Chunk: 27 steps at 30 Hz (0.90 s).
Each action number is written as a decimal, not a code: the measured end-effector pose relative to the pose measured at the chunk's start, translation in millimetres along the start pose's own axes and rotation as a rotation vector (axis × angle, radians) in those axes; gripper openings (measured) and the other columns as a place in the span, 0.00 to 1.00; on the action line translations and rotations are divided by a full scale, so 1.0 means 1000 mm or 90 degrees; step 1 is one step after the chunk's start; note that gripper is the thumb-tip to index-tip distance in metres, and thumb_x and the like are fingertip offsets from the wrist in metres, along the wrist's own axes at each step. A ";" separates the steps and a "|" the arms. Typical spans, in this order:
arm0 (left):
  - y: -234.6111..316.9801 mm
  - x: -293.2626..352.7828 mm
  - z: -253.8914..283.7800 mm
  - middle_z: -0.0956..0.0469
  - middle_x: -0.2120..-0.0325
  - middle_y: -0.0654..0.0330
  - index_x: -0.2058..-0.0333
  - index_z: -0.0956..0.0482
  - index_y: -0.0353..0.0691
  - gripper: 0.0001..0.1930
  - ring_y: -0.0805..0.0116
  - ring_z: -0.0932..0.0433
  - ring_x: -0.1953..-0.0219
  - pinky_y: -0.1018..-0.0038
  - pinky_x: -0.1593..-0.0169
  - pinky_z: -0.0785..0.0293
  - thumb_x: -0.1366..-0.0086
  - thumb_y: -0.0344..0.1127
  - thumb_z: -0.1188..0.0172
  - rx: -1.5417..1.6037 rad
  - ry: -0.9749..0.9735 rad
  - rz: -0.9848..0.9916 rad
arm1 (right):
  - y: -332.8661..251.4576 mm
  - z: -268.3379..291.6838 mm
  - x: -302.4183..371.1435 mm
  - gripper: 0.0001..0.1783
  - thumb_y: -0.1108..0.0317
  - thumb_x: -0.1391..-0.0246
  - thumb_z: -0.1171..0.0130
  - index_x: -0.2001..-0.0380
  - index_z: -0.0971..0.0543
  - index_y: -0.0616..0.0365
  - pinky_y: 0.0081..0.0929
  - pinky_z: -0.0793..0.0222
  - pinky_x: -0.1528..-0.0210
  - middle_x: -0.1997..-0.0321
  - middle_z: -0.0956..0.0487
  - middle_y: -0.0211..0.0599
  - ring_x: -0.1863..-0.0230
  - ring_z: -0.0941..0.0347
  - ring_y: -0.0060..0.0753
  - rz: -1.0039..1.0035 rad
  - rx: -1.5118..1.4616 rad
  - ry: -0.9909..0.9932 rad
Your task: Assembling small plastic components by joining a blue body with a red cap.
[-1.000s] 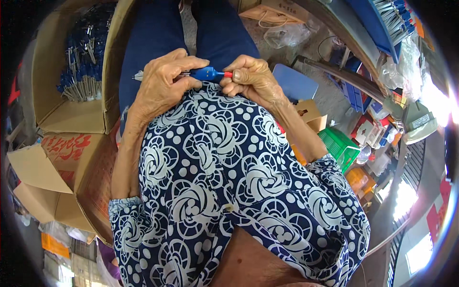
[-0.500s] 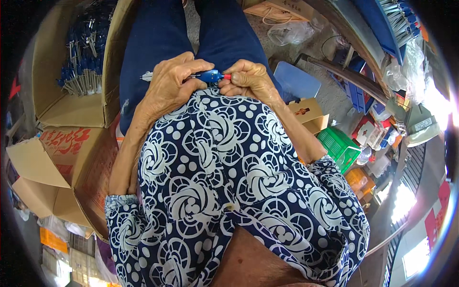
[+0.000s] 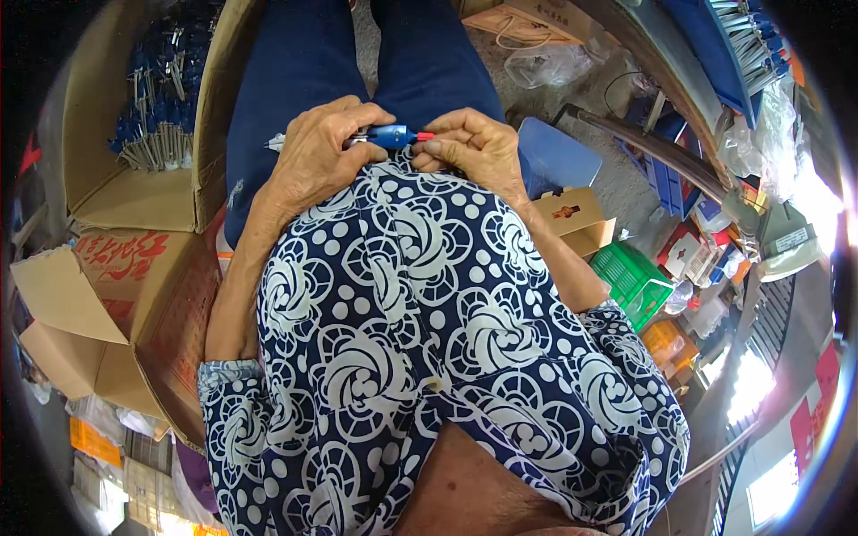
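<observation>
- A slender pen-shaped object (image 3: 389,136), with a shiny blue barrel, is above the person's lap, lying nearly level from left to right; its red tip (image 3: 424,137) points to the right, and its pale pointed end (image 3: 275,143) comes out at the left.
- The left hand (image 3: 322,147) grasps this object, the fingers closed around its middle part.
- The right hand (image 3: 478,150) is at the red tip, with bent fingers; I cannot tell if they pinch it or are only just beside it.
- Under the hands are dark blue cloth trousers (image 3: 290,80) and the hem of a navy-and-white patterned shirt (image 3: 393,259).
- To the left, a tall brown cardboard box (image 3: 134,207) contains many blue and metallic thin pieces (image 3: 165,134); near it is an open cardboard box with red print (image 3: 170,295).
- To the right are a small brown carton (image 3: 576,223) and a green plastic basket (image 3: 633,281).
- At upper right, a blue tray (image 3: 728,71) carries silvery sticks (image 3: 751,40).
</observation>
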State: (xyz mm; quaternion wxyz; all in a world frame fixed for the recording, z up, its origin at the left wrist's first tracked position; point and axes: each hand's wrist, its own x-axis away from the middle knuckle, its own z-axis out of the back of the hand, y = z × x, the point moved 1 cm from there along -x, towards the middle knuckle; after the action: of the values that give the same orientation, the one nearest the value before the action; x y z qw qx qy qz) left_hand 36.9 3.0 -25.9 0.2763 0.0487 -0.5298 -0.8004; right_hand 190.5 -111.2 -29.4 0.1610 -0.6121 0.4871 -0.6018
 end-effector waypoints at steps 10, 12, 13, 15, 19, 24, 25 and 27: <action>-0.006 0.000 -0.013 0.31 0.82 0.59 0.70 0.24 0.39 0.11 0.64 0.30 0.80 0.70 0.76 0.36 0.56 0.30 0.41 -0.034 0.049 -0.055 | 0.003 0.000 0.002 0.04 0.82 0.54 0.48 0.72 0.28 0.70 0.14 0.26 0.72 0.74 0.23 0.47 0.74 0.25 0.25 -0.006 0.041 -0.005; -0.006 0.000 -0.014 0.31 0.83 0.59 0.70 0.24 0.39 0.10 0.64 0.30 0.80 0.70 0.76 0.36 0.56 0.30 0.41 -0.044 0.046 -0.051 | 0.005 -0.001 0.001 0.04 0.83 0.54 0.49 0.72 0.28 0.70 0.14 0.26 0.72 0.74 0.23 0.46 0.74 0.25 0.25 -0.002 0.053 -0.004; -0.006 0.000 -0.015 0.31 0.83 0.59 0.70 0.24 0.39 0.10 0.64 0.30 0.80 0.70 0.76 0.36 0.56 0.30 0.41 -0.052 0.043 -0.047 | 0.006 -0.001 0.001 0.04 0.83 0.54 0.49 0.72 0.28 0.70 0.14 0.26 0.72 0.74 0.23 0.46 0.74 0.25 0.25 -0.006 0.053 -0.004; -0.006 0.000 -0.016 0.31 0.83 0.60 0.70 0.24 0.40 0.10 0.64 0.30 0.80 0.70 0.77 0.36 0.56 0.30 0.41 -0.056 0.045 -0.051 | 0.007 -0.001 0.000 0.03 0.83 0.54 0.49 0.72 0.28 0.70 0.13 0.26 0.72 0.75 0.23 0.45 0.74 0.25 0.24 -0.013 0.053 -0.003; -0.006 0.000 -0.017 0.31 0.83 0.60 0.71 0.24 0.40 0.10 0.65 0.30 0.80 0.70 0.77 0.36 0.56 0.30 0.41 -0.056 0.042 -0.059 | 0.010 0.000 0.000 0.03 0.82 0.54 0.48 0.73 0.28 0.70 0.13 0.27 0.72 0.75 0.23 0.45 0.75 0.25 0.24 0.002 0.054 -0.009; -0.007 0.000 -0.020 0.31 0.83 0.60 0.71 0.24 0.40 0.10 0.65 0.30 0.79 0.70 0.76 0.36 0.56 0.30 0.41 -0.059 0.045 -0.067 | 0.010 -0.003 0.000 0.03 0.82 0.54 0.49 0.72 0.28 0.69 0.13 0.28 0.74 0.76 0.23 0.44 0.76 0.25 0.22 -0.002 0.062 -0.011; -0.007 0.000 -0.020 0.31 0.82 0.60 0.71 0.24 0.39 0.10 0.65 0.30 0.79 0.70 0.76 0.36 0.56 0.30 0.41 -0.059 0.044 -0.067 | 0.011 -0.003 -0.001 0.03 0.82 0.54 0.49 0.72 0.28 0.69 0.13 0.28 0.74 0.76 0.23 0.44 0.76 0.25 0.22 -0.001 0.062 -0.011; -0.004 -0.002 -0.014 0.31 0.80 0.59 0.68 0.25 0.37 0.12 0.66 0.30 0.78 0.73 0.75 0.35 0.56 0.28 0.42 -0.058 0.009 -0.049 | 0.011 -0.002 -0.002 0.05 0.81 0.54 0.49 0.70 0.29 0.69 0.13 0.27 0.73 0.76 0.23 0.44 0.76 0.26 0.23 -0.009 0.064 -0.015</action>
State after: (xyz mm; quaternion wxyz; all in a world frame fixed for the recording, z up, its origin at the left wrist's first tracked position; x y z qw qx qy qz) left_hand 42.1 -7.0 -35.9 0.2507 0.0622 -0.4883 -0.8336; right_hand 184.8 -113.8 -38.5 0.1933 -0.6134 0.4499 -0.6196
